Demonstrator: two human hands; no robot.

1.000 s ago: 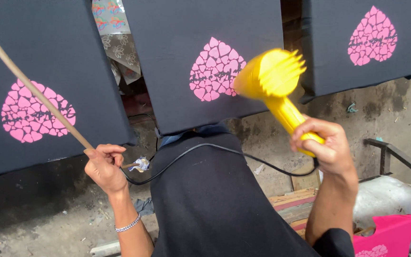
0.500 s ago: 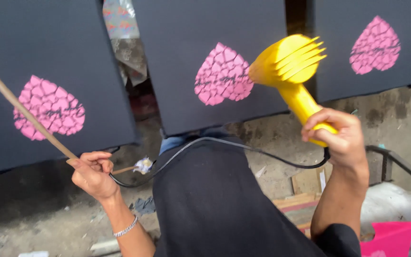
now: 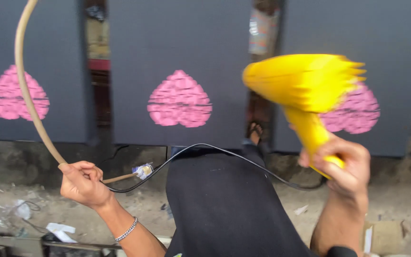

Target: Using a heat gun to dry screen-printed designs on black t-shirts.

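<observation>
Nearest the camera: a black fabric-covered leg (image 3: 229,209) runs up the middle of the view from the bottom edge, with a sandalled foot (image 3: 255,131) at its far end.

Left hand (image 3: 83,183), a thin metal bracelet (image 3: 126,231) on its wrist: fingers curled together and clamped on a tan, hose-like flexible cord (image 3: 27,90). The cord rises from the fist in a long curve to the upper left corner of the view. A short end sticks out of the fist to the right and meets a taped joint (image 3: 143,170), pale with a bit of blue. From that joint a thin black cable (image 3: 224,152) arcs over the leg and drops towards the right hand.

Right hand (image 3: 343,164): fingers wrapped tight around the handle of a yellow plastic hair dryer (image 3: 305,83). The dryer is held up in the air, above and to the right of the leg, body level, comb-toothed nozzle to the right. It is motion-blurred, so finer detail is not readable.

Below: a dirty concrete floor (image 3: 34,200) with paper scraps (image 3: 59,231) at lower left and a piece of cardboard (image 3: 386,234) at lower right.

Farthest: three dark grey flat panels stand upright along the floor's far edge. Left panel (image 3: 29,47), middle panel (image 3: 177,43), right panel (image 3: 386,47). Each bears one pink cracked-pattern heart: left heart (image 3: 19,94), middle heart (image 3: 180,100), right heart (image 3: 355,110), the last partly behind the dryer.
</observation>
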